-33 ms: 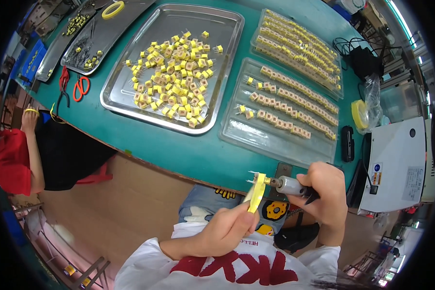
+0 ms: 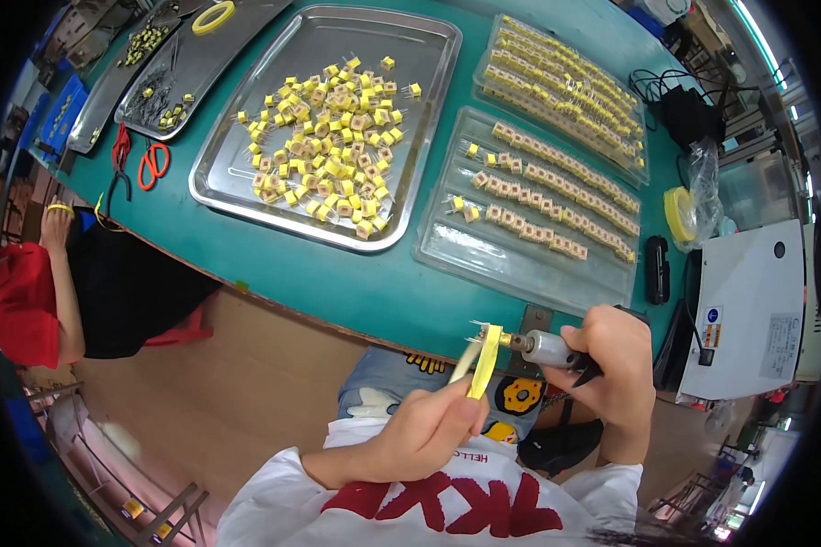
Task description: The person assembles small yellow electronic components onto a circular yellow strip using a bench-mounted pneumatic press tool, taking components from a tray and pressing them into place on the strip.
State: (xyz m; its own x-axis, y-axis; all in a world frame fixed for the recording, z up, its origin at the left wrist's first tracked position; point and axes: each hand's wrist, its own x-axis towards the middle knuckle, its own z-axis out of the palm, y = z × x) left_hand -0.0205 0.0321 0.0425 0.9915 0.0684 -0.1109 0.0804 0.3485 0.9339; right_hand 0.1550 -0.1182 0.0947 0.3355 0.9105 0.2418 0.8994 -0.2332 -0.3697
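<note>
My left hand (image 2: pixel 424 433) pinches a strip of yellow tape (image 2: pixel 486 369) between thumb and fingers. The tape runs up to a small coil part with thin metal pins (image 2: pixel 483 337), sitting on the end of a metal spindle (image 2: pixel 549 349). A pale narrow piece beside the tape is too unclear to name. At the spindle's other end, the curled fingers of my right hand (image 2: pixel 618 360) close around its dark handle (image 2: pixel 586 366). A metal bracket (image 2: pixel 532 328) at the table edge stands behind the spindle.
A steel tray (image 2: pixel 212 196) holds a heap of yellow-taped coil parts. Clear plastic trays (image 2: pixel 456 260) carry rows of them. Orange-handled scissors (image 2: pixel 153 164) lie to the left, near steel trays (image 2: pixel 214 68). A white machine (image 2: pixel 748 314) stands right; another person's arm (image 2: pixel 61 292) shows left.
The tape between my left hand and the coil part has turned and shifted slightly, and more of the pale piece beside it shows. My hands stay nearly in place.
</note>
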